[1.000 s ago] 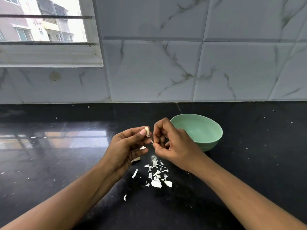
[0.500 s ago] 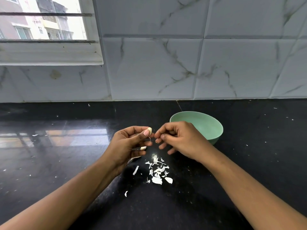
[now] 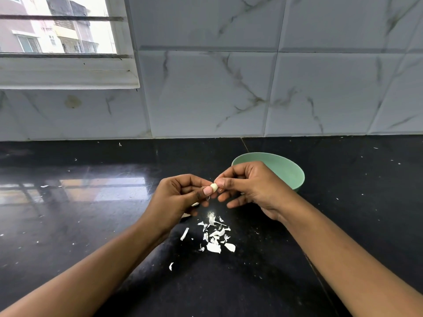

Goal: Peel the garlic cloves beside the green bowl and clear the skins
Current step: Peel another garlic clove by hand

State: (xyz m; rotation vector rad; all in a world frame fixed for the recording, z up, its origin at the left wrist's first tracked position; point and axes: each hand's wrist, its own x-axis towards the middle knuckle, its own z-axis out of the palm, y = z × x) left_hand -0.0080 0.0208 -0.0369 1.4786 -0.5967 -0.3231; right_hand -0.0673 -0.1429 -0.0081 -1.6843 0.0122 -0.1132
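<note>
A small pale garlic clove is pinched between the fingertips of both hands above the black counter. My left hand holds it with thumb and forefinger from the left. My right hand grips it from the right, its lower fingers spread. Behind my right hand stands the green bowl, partly hidden by it; what it holds cannot be seen. A heap of white garlic skins lies on the counter below the hands. Another pale piece peeks out under my left hand.
The glossy black counter carries small white flecks all over. A marble-tiled wall rises at the back, and a window sits at the upper left.
My right hand has moved in against the clove and now pinches it together with my left hand. A second ago it was pulling a strip of skin down off the clove.
</note>
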